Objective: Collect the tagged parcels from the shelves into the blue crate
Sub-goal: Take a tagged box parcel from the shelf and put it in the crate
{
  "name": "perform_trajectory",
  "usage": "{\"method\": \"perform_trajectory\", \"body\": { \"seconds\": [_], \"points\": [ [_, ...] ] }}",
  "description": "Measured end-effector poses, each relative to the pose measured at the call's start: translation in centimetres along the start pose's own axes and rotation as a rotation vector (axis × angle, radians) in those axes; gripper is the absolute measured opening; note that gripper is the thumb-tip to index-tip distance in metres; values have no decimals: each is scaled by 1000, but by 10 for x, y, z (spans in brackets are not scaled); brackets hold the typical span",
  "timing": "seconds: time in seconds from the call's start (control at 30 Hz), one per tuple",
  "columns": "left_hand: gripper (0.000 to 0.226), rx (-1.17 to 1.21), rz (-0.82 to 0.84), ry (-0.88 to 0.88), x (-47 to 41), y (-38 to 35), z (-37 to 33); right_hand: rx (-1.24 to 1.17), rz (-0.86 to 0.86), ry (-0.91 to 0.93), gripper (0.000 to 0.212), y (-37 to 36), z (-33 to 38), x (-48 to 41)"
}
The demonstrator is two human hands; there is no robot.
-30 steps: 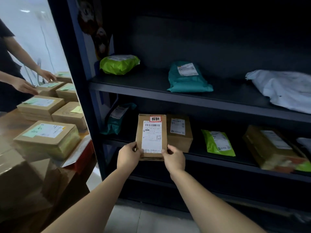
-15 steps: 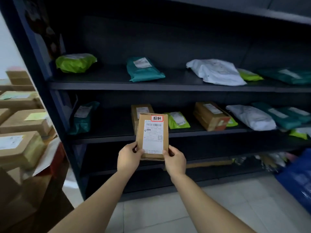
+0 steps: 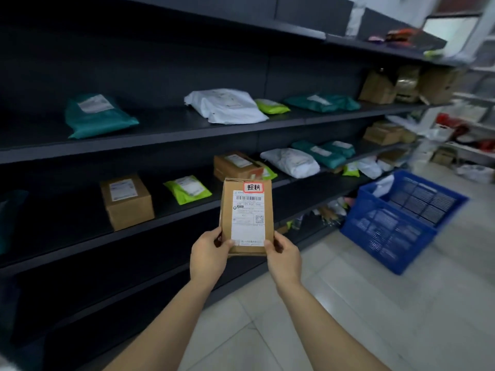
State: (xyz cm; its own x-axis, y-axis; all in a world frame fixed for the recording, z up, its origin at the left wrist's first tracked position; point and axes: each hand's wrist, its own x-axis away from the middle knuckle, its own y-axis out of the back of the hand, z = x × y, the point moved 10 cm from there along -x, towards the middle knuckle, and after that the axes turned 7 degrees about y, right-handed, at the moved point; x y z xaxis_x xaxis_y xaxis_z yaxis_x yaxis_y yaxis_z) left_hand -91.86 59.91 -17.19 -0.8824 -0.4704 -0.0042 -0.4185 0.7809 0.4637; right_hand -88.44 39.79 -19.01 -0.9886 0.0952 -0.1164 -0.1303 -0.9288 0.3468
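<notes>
A long run of dark shelves [image 3: 160,141] fills the wall in front of me, with pale floor tiles [image 3: 348,303] to the right. At the left of the upper shelf a teal mailer [image 3: 99,116] lies near the front edge. On the shelf below it a brown box [image 3: 127,200] sits back from the edge, and a green mailer [image 3: 187,188] lies flat just beside it.

My left hand [image 3: 209,257] pinches the lower left corner of the tagged parcel [image 3: 246,215], thumb on the label face. The parcel stands upright in the air in front of the middle shelf's edge, touching no shelf, and a red-bordered tag [image 3: 253,187] sits at its top right. My right hand [image 3: 284,257] pinches the lower right corner the same way. The blue crate [image 3: 385,234] stands on the floor well apart to the right, beside the lowest shelf's front edge, with something white [image 3: 383,186] inside.

My 2 hands grip only the bottom, so the tall parcel could tip away from me as I swing right. Its top flap looks creased and might lift. If I let go from too high, it could strike the crate's rim and bounce out onto the tiles.
</notes>
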Motion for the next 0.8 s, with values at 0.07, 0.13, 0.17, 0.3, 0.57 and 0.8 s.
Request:
{"method": "perform_trajectory", "body": {
  "seconds": [0.07, 0.13, 0.17, 0.3, 0.57, 0.8],
  "points": [
    [46, -12, 41, -19, 6, -36, -20, 2, -46, -13, 34, 37, -16, -10],
    [48, -1, 70, -19, 11, -61, -34, 20, -68, -31, 35, 63, -27, -18],
    [49, 6, 87, -16, 14, -78, -43, 29, -81, -37, 35, 80, -35, -24],
    [49, 19, 152, -43, 26, -147, -82, 49, -133, -37, 35, 149, -59, -49],
    [45, 77, 268, -60, 46, -275, -149, 84, -203, -48, 32, 273, -106, -96],
    [43, 55, 399, -91, 42, -371, -200, 91, -304, -117, 31, 352, -147, -138]
  ]
}}
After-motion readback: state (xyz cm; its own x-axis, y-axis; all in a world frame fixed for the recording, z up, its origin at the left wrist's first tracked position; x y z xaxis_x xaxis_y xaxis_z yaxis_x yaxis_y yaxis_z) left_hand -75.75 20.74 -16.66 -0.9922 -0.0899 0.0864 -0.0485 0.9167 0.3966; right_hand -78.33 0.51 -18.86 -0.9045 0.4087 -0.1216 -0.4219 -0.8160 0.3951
